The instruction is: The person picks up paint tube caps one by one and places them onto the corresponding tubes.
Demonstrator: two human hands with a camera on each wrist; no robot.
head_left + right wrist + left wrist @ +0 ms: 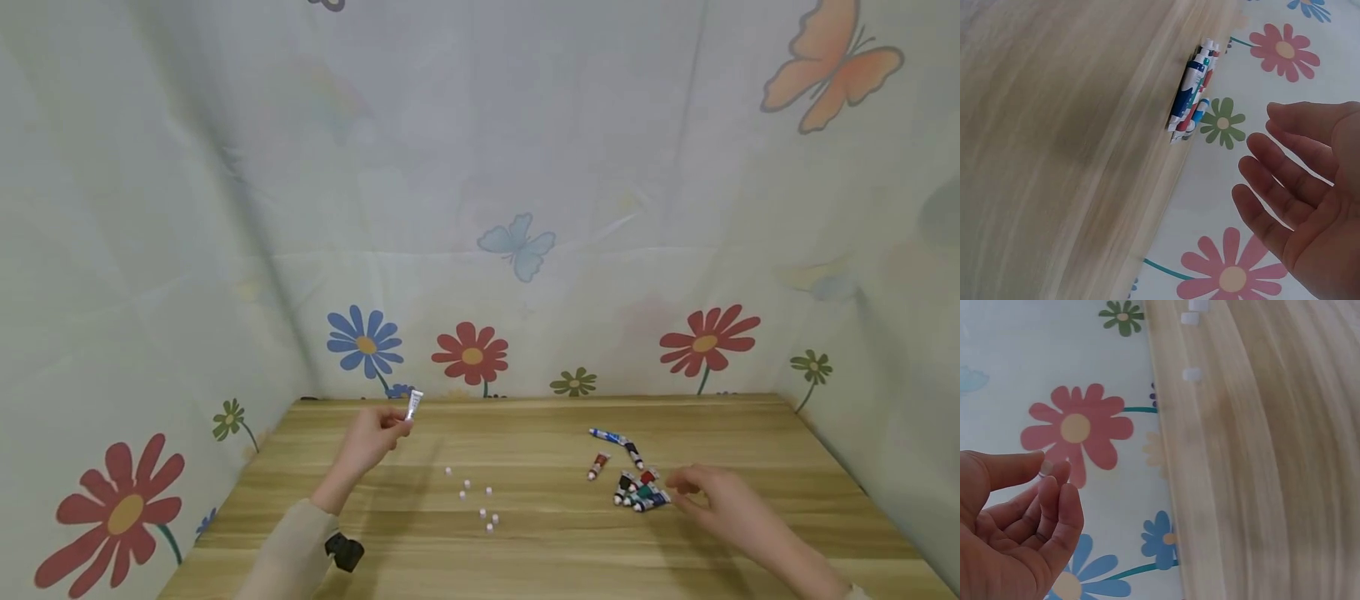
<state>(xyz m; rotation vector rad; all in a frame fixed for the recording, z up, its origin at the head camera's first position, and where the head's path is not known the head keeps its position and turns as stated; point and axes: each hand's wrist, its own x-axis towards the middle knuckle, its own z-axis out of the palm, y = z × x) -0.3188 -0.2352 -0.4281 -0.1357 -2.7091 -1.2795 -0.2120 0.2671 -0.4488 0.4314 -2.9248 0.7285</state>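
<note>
My left hand (371, 437) is raised over the left part of the table and pinches a small white paint tube (413, 405) between thumb and fingers. In the left wrist view only a pale end of the tube (1046, 468) shows at the fingertips; the fingers hide the rest. Just right of a pile of paint tubes (639, 492), my right hand (722, 502) hovers with nothing in it. The right wrist view shows this hand's fingers (1272, 169) relaxed and spread, apart from the tubes (1192, 87).
Several small white caps (483, 512) lie scattered mid-table. Behind the pile are a blue tube (606, 436), a dark tube (633, 455) and a red-brown tube (597, 466). A patterned curtain (585, 317) encloses the wooden table (555, 550) at the back and sides.
</note>
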